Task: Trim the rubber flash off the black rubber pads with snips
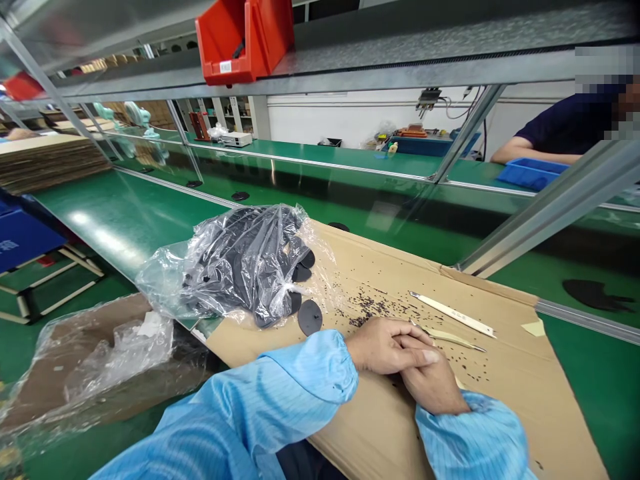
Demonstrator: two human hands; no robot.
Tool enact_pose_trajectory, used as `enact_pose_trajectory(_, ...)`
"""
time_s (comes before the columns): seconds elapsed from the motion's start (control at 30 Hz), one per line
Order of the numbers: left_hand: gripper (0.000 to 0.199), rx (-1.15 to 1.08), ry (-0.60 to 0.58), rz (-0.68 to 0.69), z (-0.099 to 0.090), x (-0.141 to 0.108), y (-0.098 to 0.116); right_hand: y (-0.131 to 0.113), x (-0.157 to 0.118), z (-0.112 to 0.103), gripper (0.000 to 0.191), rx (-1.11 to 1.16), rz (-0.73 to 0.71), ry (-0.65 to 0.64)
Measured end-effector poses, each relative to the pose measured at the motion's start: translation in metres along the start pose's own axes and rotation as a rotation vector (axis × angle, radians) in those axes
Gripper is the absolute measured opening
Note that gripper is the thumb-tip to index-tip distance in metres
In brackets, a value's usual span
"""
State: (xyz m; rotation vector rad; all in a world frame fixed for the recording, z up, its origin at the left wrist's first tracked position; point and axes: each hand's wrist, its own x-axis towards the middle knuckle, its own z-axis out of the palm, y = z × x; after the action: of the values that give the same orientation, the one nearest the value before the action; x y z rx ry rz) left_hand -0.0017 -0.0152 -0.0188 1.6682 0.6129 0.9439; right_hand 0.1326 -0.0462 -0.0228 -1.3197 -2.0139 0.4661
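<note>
My left hand lies over my right hand, its fingers and thumb closed across it. The fingers of my right hand are mostly hidden underneath. Just beyond the hands, a slim pale yellow tool with a pointed metal tip lies on the cardboard sheet, its near part partly behind my fingers. Farther back is a white-handled craft knife. Many tiny black bits are scattered around. To the left, a clear plastic bag contains dark flat discs, and one black disc sits beside it.
An open carton lined with plastic stands lower left. A red bin sits on the overhead shelf. The metal post slants up at the right. Beyond the green bench, another person's arm rests near a blue tray.
</note>
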Motion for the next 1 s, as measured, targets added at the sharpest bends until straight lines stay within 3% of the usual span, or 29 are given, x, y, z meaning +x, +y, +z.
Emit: enact_pose_trajectory(1.0,0.035,-0.005,-0.008,-0.012,-0.0001,0.0000,0.0007,-0.0051,0.0014,0.0009,0.028,0.007,-0.001,0.039)
